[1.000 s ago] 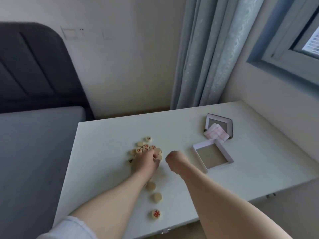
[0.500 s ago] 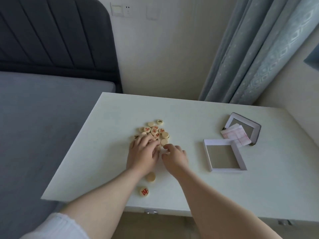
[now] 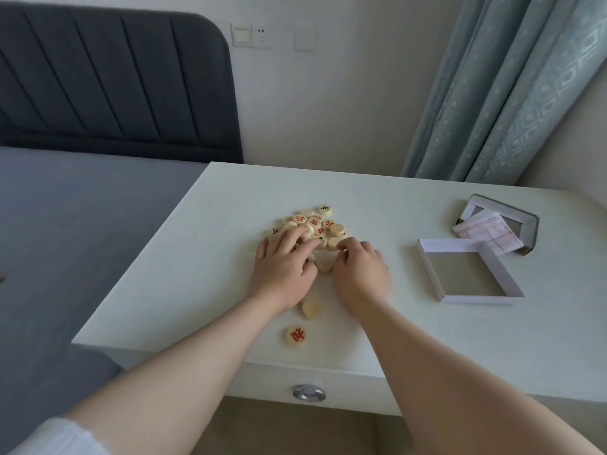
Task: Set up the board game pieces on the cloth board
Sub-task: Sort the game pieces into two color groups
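I see my left hand (image 3: pixel 282 267) lying flat, fingers spread and fairly straight, resting on the near side of a heap of pale round wooden game discs marked with red and black characters (image 3: pixel 315 223), midway across the white table (image 3: pixel 197 277). My right hand (image 3: pixel 361 272) is just beside it, fingers curled with their tips at the heap's near edge; I cannot tell whether they pinch a disc. One blank-faced disc (image 3: pixel 310 308) lies between my wrists, and a red-marked disc (image 3: pixel 296 334) sits nearer the front edge. The folded white cloth board with red lines (image 3: pixel 486 231) rests on the farther shallow white cardboard box half (image 3: pixel 527 221), well apart to the right.
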Motion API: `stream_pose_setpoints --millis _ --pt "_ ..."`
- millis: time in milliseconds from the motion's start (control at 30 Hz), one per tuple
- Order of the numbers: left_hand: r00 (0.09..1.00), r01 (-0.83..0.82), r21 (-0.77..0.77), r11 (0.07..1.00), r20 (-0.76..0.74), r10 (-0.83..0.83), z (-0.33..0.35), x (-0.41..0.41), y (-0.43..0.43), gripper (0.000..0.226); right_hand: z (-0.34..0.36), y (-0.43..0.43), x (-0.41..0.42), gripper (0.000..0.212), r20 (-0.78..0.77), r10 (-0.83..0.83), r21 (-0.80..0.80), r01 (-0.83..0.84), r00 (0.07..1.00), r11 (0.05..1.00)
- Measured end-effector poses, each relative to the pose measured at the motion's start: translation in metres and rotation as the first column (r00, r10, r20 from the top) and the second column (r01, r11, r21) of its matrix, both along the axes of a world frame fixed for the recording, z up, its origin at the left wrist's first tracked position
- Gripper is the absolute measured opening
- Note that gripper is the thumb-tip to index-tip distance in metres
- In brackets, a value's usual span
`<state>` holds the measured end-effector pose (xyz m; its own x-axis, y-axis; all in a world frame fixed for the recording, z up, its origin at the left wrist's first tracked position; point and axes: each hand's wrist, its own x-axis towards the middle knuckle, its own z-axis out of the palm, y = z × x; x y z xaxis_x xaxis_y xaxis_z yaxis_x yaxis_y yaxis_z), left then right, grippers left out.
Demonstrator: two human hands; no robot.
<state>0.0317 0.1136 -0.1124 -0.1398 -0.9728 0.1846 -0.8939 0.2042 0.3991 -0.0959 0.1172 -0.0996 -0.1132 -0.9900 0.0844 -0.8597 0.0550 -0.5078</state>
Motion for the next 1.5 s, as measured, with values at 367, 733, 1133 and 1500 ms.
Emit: stream_pose_setpoints --millis 367,733,1133,1500 --pt "1.0 0.014 0.046 0.999 -0.009 -0.013 -0.001 0.0 -0.001 0.046 -0.008 0.005 0.002 0.03 -0.151 0.016 -0.067 -0.026 0.988 0.997" --pt "1.0 0.004 0.043 0.999 -0.015 -0.004 -0.002 -0.002 0.002 0.045 -0.007 0.01 0.003 0.033 -0.148 0.03 -0.08 -0.043 0.989 0.996" --pt "0.857 0.336 -0.079 0.939 -0.388 -0.339 0.0 0.024 0.037 0.057 -0.003 0.011 0.002 0.031 -0.026 0.034 -0.098 -0.036 0.999 0.995" --pt "0.997 0.069 -0.002 0.998 0.02 -0.069 -0.003 0.015 0.028 0.072 -0.006 0.009 0.001 0.031 -0.014 0.021 -0.125 -0.023 1.0 0.992"
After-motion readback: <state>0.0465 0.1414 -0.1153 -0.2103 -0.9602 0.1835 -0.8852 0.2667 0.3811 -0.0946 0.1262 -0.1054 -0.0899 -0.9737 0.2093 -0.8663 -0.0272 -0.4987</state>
